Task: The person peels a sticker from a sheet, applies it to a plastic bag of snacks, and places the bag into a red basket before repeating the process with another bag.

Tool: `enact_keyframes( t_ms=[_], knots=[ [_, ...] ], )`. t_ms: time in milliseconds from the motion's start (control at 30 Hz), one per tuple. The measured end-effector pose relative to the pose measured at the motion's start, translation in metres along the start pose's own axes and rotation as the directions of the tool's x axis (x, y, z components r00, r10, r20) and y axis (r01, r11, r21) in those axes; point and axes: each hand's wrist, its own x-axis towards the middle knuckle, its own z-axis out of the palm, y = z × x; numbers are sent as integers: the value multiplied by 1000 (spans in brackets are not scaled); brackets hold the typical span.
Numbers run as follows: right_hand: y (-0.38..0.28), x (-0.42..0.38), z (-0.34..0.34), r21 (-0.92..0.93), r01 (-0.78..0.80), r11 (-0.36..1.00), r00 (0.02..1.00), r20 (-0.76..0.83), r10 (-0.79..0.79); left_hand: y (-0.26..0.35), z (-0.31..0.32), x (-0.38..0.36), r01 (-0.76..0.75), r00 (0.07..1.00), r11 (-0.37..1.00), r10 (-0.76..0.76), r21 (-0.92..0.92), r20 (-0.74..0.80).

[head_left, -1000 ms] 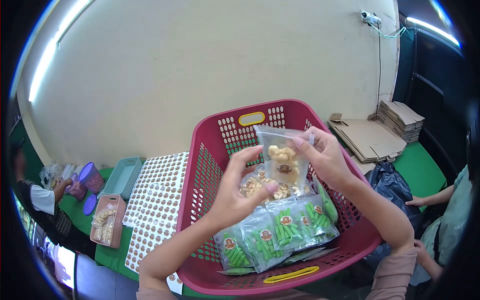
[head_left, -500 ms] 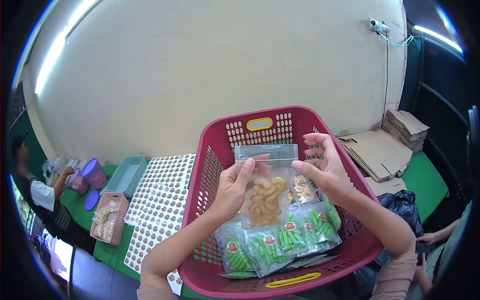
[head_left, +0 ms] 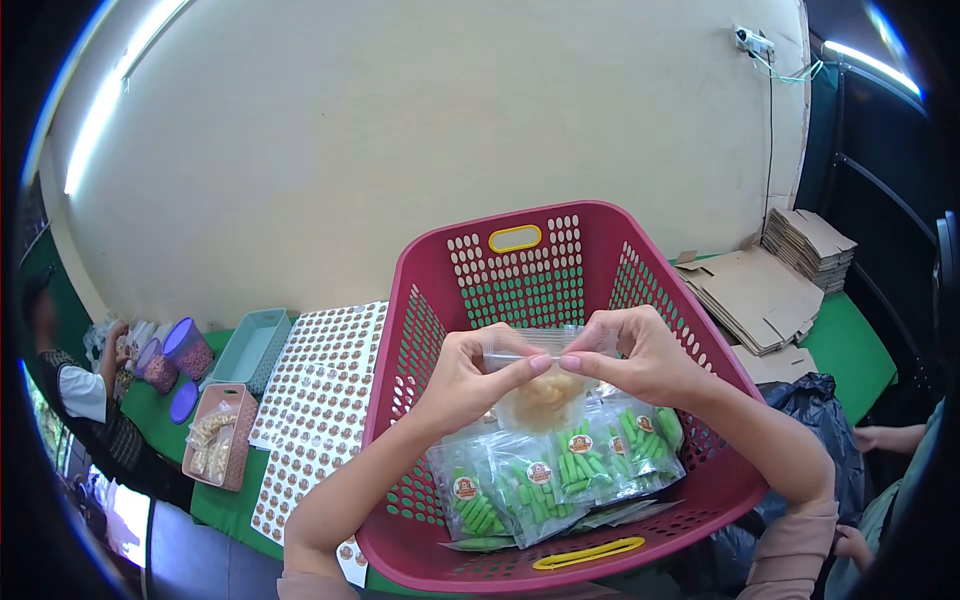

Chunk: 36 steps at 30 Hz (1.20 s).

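Note:
Both my hands pinch the top strip of a clear zip pouch (head_left: 545, 400) with pale cashew-like pieces inside, held above the red basket (head_left: 735, 440). My left hand (head_left: 478, 375) grips it left of centre, my right hand (head_left: 640, 355) just right of it, thumb tips almost touching. Beneath the pouch, several clear packets with green sticks and round labels (head_left: 540, 490) lie in the basket. Other packets behind are partly hidden by my hands.
Sheets of round stickers (head_left: 320, 400), a pink basket (head_left: 220, 440), a teal tray (head_left: 252, 350) and purple-lidded tubs (head_left: 188, 348) are at left. Flattened cardboard (head_left: 750, 300) and a black bag (head_left: 815, 430) are at right. One person (head_left: 85, 390) stands far left, another's hands show right.
My right hand has closed on the pouch's top, and my thumbs have come together. The pouch is slightly lower and tilted. The person at left has raised an arm.

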Motion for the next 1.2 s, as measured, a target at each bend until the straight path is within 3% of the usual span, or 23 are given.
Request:
enact_keyframes(
  t_ms=[67,200,333,400,500,600,667,700,733,800,867,1033,1200],
  knots=[
    [-1,-1,1,1,6,1000,1000,7,-6,2,0,1,-65,997,994,62,88,36],
    [-2,-2,6,50,-47,998,999,-10,47,5,3,-3,-5,999,996,1,91,43],
    [-3,-2,8,97,-51,994,998,-40,55,-3,1,0,-73,997,992,69,105,37],
    [-4,-2,6,-152,60,987,997,-43,-67,-4,1,0,-104,994,987,100,125,37],
    [-6,-1,6,-166,104,981,993,-32,-111,-3,3,0,-166,986,974,162,151,41],
    [-3,2,4,-160,135,978,989,-46,-144,-4,2,-1,-101,994,989,98,106,40],
    [-1,3,0,-106,129,986,986,-90,-138,-5,1,-1,-3,999,1000,3,-3,-43],
    [-5,3,-4,-150,71,986,989,-118,-89,-4,-1,0,38,999,992,-41,-118,-23],
    [-7,3,-7,-191,12,982,988,-149,-41,-2,-2,1,37,999,992,-40,-118,-22],
    [-8,2,-8,-176,94,980,980,-159,-123,2,-3,2,70,995,984,-81,-166,-61],
    [-10,1,-10,-172,-16,985,986,-168,-14,2,-4,1,45,997,987,-55,-155,-56],
    [-12,2,-13,-121,59,991,986,-148,-77,-3,-7,5,35,978,978,-76,-204,-195],
    [-10,2,-14,-131,41,991,984,-169,-63,-4,-5,4,-14,980,989,-15,-148,-199]
  ],
)
